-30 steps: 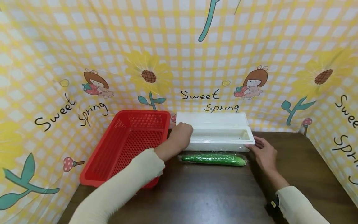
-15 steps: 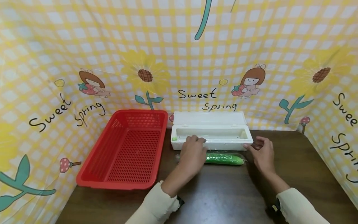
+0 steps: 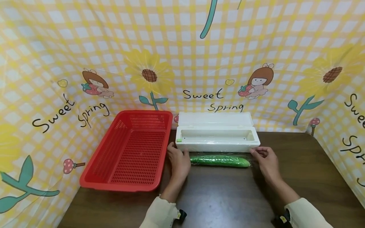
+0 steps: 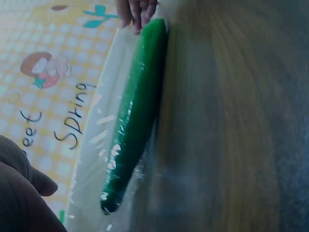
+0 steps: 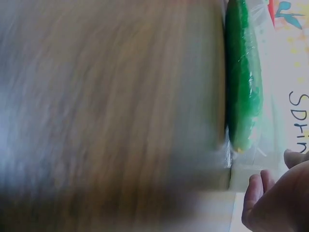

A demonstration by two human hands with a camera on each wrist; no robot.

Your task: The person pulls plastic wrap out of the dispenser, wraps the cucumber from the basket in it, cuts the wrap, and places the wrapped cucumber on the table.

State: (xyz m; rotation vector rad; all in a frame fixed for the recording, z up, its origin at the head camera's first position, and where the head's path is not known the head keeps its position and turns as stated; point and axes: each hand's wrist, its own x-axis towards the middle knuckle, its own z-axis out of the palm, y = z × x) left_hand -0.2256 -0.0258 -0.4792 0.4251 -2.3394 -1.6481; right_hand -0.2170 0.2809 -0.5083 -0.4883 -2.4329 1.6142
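A green cucumber [image 3: 220, 161], smooth and glossy, lies on clear plastic film in front of a long white box [image 3: 218, 147] with its lid [image 3: 215, 119] raised. Film stretches from the box's front beneath the cucumber. My left hand [image 3: 179, 163] is at the box's left front corner, thumb and fingers apart, beside the cucumber's left end. At the box's right front corner is my right hand [image 3: 268, 161], thumb and fingertips close to the corner; whether they pinch the film there is unclear. A small green slider [image 3: 179, 140] sits at the left of the box's front rail.
A red perforated basket [image 3: 137, 158] stands to the left, its right wall near my left hand. Behind the box hangs a yellow checked cloth [image 3: 199, 63]. The brown table [image 3: 222, 196] extends toward me.
My left hand has moved from the box's left end, across its front over the cucumber, then back left to the front corner. My right hand stays at the right corner, its fingers slightly shifted.
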